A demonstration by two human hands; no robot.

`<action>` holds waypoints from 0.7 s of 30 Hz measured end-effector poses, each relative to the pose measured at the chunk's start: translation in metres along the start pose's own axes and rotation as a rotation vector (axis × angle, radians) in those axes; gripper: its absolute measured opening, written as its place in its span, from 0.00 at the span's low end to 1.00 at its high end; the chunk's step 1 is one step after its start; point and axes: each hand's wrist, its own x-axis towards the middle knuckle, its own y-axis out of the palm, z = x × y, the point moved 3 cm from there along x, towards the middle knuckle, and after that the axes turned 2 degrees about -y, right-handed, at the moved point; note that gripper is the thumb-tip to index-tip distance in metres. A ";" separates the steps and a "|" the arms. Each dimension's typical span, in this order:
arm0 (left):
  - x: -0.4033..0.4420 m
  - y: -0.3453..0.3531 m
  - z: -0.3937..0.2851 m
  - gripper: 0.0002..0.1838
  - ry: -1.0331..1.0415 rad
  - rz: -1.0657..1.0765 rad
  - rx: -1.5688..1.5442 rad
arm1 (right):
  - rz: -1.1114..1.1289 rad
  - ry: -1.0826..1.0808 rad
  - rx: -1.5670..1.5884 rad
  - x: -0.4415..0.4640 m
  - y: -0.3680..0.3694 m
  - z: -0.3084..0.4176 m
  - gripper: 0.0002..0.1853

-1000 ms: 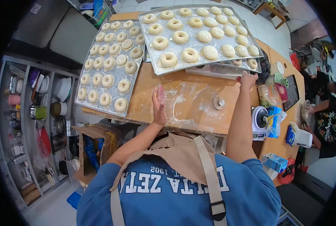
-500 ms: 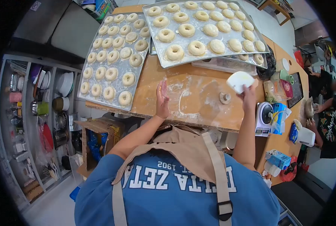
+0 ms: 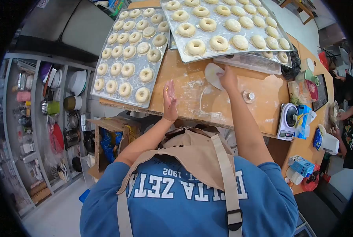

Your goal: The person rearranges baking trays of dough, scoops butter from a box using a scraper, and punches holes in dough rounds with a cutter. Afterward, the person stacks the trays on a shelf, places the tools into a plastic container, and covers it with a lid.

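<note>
My right hand point(image 3: 228, 78) grips a white plastic dough scraper point(image 3: 213, 76) over the far part of the floured wooden table point(image 3: 259, 85). Whether the scraper's edge touches the wood I cannot tell. My left hand point(image 3: 169, 102) is held up on its side above the near edge, fingers stretched out, nothing in it. Loose flour point(image 3: 194, 85) and smears lie between the hands. To the right of my right forearm stands a small round metal cutter point(image 3: 248, 96).
A metal tray point(image 3: 148, 94) of ring-shaped dough is at the left. Another tray point(image 3: 202, 58) with rings and rounds sits behind, overlapping a lower tray and clear box point(image 3: 255, 65). A kitchen scale point(image 3: 287, 120) stands right. Another person's hand point(image 3: 335, 131) is farther right.
My right hand has swept the scraper left and away from me, toward the trays. My left hand stays nearly where it was. The camera view has shifted slightly.
</note>
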 end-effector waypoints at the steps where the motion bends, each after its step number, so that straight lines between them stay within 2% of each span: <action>1: -0.003 -0.005 0.000 0.43 -0.002 -0.015 0.006 | 0.048 -0.042 0.020 0.004 0.010 0.007 0.17; 3: -0.006 -0.010 -0.002 0.43 -0.005 -0.035 0.007 | 0.133 -0.084 0.090 0.005 0.021 0.016 0.21; 6: -0.010 -0.014 -0.006 0.43 -0.016 -0.058 0.016 | 0.513 -0.327 0.004 -0.008 0.022 0.026 0.21; 9: -0.014 -0.018 -0.010 0.43 -0.029 -0.063 0.032 | 0.684 -0.439 -0.059 -0.036 0.017 0.027 0.19; 12: -0.019 -0.022 -0.003 0.43 -0.026 -0.042 0.036 | 0.503 -0.415 0.189 -0.039 -0.003 0.013 0.16; 13: -0.017 -0.021 0.000 0.43 -0.020 -0.027 0.030 | 0.463 -0.233 0.225 -0.035 -0.012 0.008 0.14; 17: -0.006 -0.005 0.004 0.43 -0.051 0.065 0.026 | 0.148 -0.036 0.126 -0.024 -0.021 -0.017 0.15; 20: -0.002 0.004 0.013 0.43 -0.032 0.114 0.014 | 0.377 -0.140 0.103 -0.044 -0.004 -0.014 0.15; 21: -0.001 0.005 0.015 0.43 -0.031 0.139 0.016 | 0.357 -0.118 0.183 -0.054 -0.006 -0.016 0.14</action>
